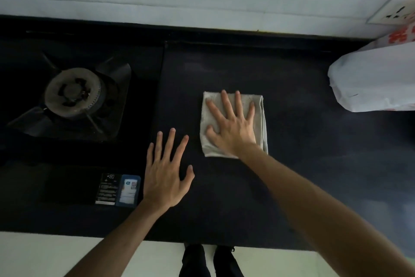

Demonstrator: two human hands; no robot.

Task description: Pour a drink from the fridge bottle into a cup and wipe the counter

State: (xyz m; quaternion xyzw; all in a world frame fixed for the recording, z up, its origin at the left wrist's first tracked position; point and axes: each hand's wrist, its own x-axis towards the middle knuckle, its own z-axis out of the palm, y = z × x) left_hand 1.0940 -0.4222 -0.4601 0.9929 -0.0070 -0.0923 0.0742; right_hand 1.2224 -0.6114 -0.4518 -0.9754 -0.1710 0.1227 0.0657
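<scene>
A folded pale grey cloth (260,119) lies flat on the dark counter (292,164), right of the stove. My right hand (232,126) presses down on it with fingers spread and straight. To its left, my left hand (166,175) is spread flat with straight fingers over the bare counter; whether it touches the surface I cannot tell. No bottle or cup is in view.
A black gas stove with one burner (71,92) fills the left side, with a small control label (119,189) at its front. A white plastic bag (372,81) sits at the right. A wall socket (395,11) is on the white backsplash. The counter's front edge runs along the bottom.
</scene>
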